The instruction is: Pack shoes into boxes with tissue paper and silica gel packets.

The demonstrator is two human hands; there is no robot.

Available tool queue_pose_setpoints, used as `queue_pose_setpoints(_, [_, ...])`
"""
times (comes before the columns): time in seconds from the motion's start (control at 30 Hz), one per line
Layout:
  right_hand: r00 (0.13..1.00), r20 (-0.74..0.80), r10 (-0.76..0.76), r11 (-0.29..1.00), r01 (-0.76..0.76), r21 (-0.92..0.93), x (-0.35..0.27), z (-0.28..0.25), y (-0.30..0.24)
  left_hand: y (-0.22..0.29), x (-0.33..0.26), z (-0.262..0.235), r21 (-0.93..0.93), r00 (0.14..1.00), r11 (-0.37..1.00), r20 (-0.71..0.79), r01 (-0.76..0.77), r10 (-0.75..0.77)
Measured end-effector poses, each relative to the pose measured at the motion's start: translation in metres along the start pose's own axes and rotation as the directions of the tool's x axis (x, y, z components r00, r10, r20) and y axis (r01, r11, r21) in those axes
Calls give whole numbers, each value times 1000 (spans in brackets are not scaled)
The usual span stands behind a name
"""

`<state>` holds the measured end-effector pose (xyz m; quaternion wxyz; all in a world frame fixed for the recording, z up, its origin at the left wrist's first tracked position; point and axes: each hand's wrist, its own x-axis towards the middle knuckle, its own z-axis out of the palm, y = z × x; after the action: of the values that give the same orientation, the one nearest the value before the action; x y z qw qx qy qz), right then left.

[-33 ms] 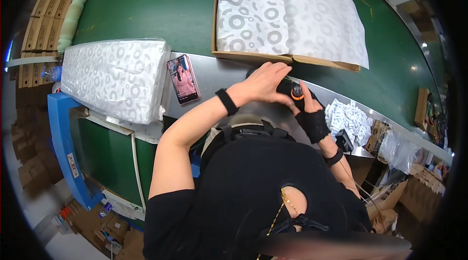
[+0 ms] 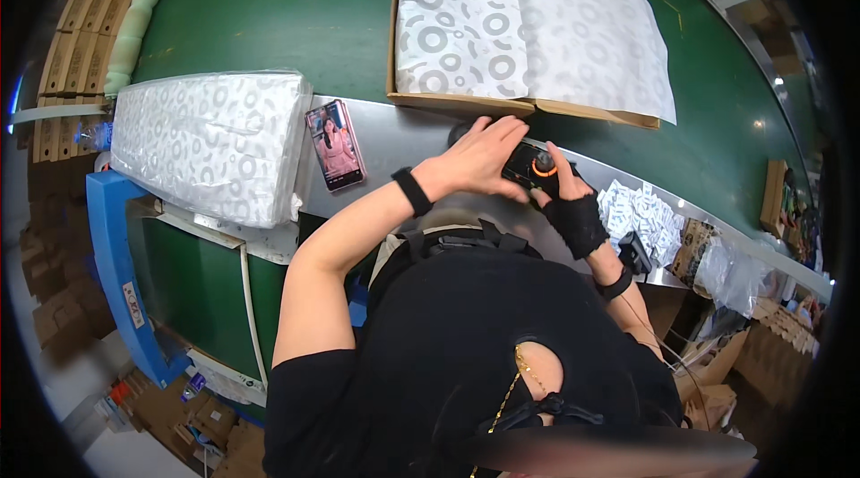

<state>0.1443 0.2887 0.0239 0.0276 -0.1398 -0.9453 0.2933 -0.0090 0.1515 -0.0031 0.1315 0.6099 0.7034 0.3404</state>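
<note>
In front of my body, over the metal edge strip, both hands are at a black device [image 2: 528,158] with a dark round knob and an orange ring. My left hand [image 2: 482,155] is closed on its left side, fingers over the far edge and thumb near. My right hand [image 2: 566,198], in a black fingerless glove, grips the right side with a finger along the knob. My palms hide much of the device. Just beyond them lies an open cardboard box [image 2: 466,104] lined with white patterned paper [image 2: 464,30]. A phone [image 2: 335,146] lies left of my left wrist.
A plastic-wrapped stack of patterned paper [image 2: 210,146] lies at the left, above a blue frame [image 2: 125,272]. Small white packets [image 2: 640,218] are heaped to the right, beside a clear plastic bag [image 2: 727,276]. The green table [image 2: 269,3] extends behind the box.
The black device has tilted slightly, so more of its top shows. My left hand has shifted slightly left, and my right fingers have moved a little around the knob.
</note>
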Motion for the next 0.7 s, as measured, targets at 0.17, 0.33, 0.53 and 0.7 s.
queue_pose_setpoints(0.17, [951, 83, -299, 953, 302, -28, 32, -38, -56, 9, -14, -10, -48, 993, 992, -13, 120, -121])
queue_pose_setpoints(0.33, [589, -433, -683, 720, 644, -258, 46, -116, -111, 25, -24, -52, -508, 828, 734, -71, 450, -557])
queue_pose_setpoints(0.53, [594, -769, -238, 905, 422, 47, 61, -128, -68, -12, -31, -71, -816, 761, 509, -140, 273, -633])
queue_pose_setpoints(0.7, [920, -392, 10, 956, 106, 274, 65, -79, -16, -40, 20, -90, -972, 641, 222, -123, 77, -758])
